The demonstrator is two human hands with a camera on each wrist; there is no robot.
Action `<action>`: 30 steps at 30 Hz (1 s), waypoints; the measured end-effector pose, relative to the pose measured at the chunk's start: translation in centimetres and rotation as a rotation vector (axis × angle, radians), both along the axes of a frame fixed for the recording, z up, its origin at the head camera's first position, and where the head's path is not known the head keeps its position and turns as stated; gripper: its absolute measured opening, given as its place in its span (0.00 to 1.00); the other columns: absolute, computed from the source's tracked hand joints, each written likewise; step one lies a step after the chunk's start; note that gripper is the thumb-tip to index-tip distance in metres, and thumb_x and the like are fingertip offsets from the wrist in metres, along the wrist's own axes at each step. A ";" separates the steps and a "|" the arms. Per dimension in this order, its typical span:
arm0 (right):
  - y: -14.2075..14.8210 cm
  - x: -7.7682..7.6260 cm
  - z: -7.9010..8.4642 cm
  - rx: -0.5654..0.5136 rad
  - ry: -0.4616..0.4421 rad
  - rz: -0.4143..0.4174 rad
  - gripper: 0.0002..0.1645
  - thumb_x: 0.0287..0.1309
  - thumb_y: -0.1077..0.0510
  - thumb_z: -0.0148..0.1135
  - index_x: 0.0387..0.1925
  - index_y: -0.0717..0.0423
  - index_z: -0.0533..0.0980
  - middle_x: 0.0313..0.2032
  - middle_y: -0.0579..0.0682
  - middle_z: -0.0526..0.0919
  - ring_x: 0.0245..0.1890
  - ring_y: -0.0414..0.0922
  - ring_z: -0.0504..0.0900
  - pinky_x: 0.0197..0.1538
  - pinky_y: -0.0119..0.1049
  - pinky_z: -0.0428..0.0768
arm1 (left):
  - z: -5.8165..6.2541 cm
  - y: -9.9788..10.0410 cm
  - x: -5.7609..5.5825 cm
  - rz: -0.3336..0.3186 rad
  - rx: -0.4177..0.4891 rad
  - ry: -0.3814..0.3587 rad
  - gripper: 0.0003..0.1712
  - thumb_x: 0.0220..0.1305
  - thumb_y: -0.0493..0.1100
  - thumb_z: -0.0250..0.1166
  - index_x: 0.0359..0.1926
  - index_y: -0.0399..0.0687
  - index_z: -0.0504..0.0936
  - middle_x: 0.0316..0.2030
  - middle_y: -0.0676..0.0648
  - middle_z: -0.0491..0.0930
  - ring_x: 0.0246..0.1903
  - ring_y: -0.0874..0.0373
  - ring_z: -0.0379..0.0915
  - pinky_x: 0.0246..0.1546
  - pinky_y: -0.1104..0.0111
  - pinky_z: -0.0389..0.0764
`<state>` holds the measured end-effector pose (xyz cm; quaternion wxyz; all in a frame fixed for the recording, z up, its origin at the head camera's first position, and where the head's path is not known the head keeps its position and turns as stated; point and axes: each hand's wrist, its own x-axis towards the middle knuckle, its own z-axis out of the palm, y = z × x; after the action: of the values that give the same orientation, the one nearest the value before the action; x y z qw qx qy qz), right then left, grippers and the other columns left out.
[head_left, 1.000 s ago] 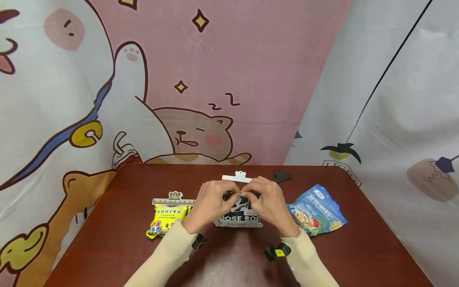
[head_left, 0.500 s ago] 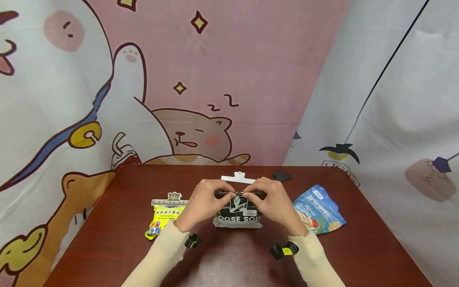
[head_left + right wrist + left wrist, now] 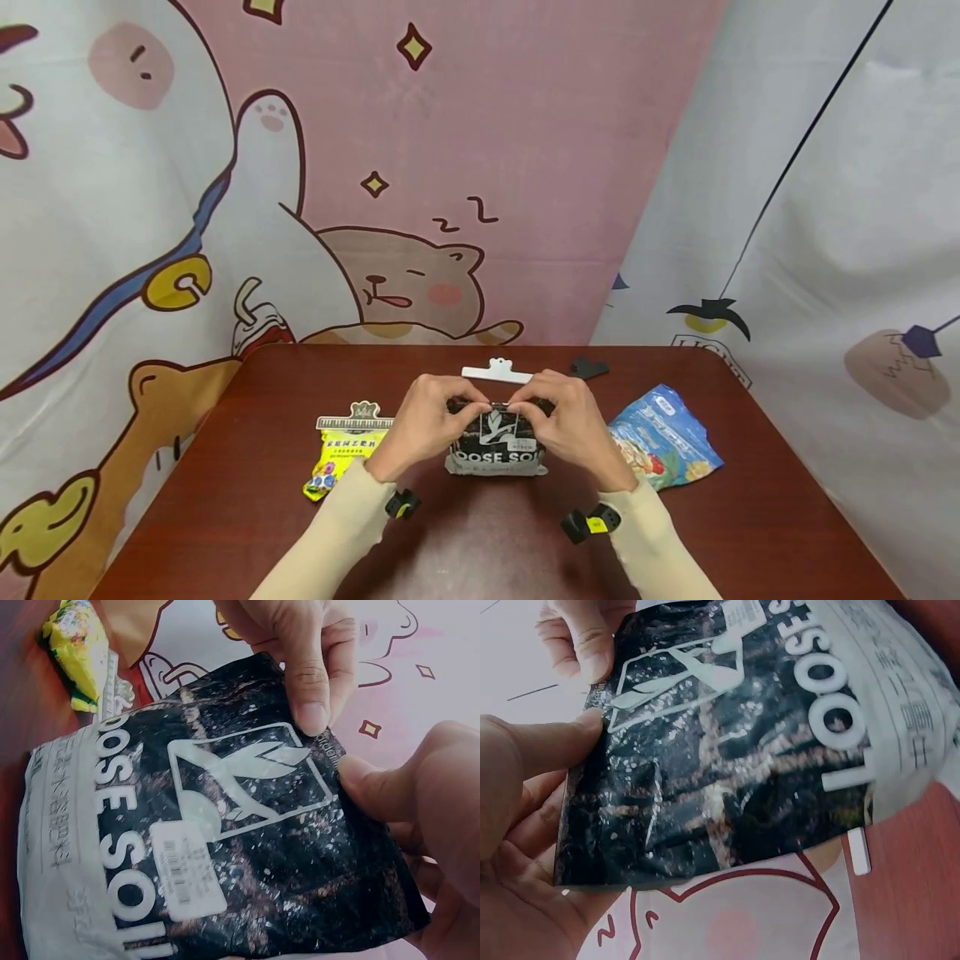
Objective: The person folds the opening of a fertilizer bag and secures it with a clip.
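Observation:
A black and white bag of loose soil [image 3: 498, 450] stands in the middle of the table, its printed front facing me. My left hand [image 3: 429, 421] pinches the bag's top edge between thumb and fingers, left of centre. Close beside it, my right hand [image 3: 567, 423] pinches the same edge on the right. In the left wrist view the bag [image 3: 705, 750] shows a plant logo, with both thumbs pressing near its top edge. The right wrist view shows a barcode sticker [image 3: 187, 870] on the bag's front. Fingers behind the bag are partly hidden.
To the left lies a yellow packet [image 3: 343, 454] with a piano-patterned clip [image 3: 363, 417] on its top. A blue bag [image 3: 667, 437] lies on the right. Behind the soil bag are a white clip [image 3: 498, 372] and a black clip [image 3: 588, 367]. A printed cloth [image 3: 555, 167] hangs behind the table.
Both hands were together at the middle of the bag's top edge, then slid apart along it. Over the last half second they have hardly moved.

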<state>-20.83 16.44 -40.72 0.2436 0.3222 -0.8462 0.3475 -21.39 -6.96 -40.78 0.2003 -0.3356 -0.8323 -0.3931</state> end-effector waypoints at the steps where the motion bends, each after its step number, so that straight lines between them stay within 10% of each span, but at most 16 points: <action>1: 0.0 0.0 0.0 0.000 -0.009 -0.003 0.03 0.59 0.58 0.74 0.32 0.46 0.88 0.29 0.37 0.85 0.30 0.32 0.77 0.32 0.36 0.78 | 0.0 -0.1 0.0 -0.006 0.002 -0.014 0.02 0.63 0.40 0.74 0.34 0.52 0.92 0.32 0.56 0.90 0.27 0.71 0.76 0.28 0.77 0.75; 17: 1.6 0.3 -0.2 -0.025 -0.141 -0.052 0.05 0.58 0.56 0.76 0.36 0.41 0.88 0.31 0.34 0.84 0.29 0.33 0.76 0.31 0.36 0.79 | -0.9 -1.6 -0.5 -0.001 0.089 -0.175 0.02 0.62 0.44 0.75 0.36 0.56 0.93 0.33 0.63 0.89 0.32 0.70 0.83 0.34 0.71 0.83; 30: 1.7 -0.3 -0.8 -0.124 -0.110 0.004 0.05 0.58 0.58 0.75 0.32 0.42 0.89 0.29 0.36 0.86 0.30 0.34 0.81 0.33 0.36 0.78 | -0.9 -1.7 -0.7 -0.036 0.139 -0.149 0.03 0.61 0.42 0.76 0.33 0.57 0.93 0.31 0.61 0.90 0.29 0.69 0.83 0.31 0.73 0.79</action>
<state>-21.16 18.14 -41.55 0.2154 0.2884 -0.8347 0.4169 -22.07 -8.68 -41.68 0.1535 -0.3058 -0.8093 -0.4775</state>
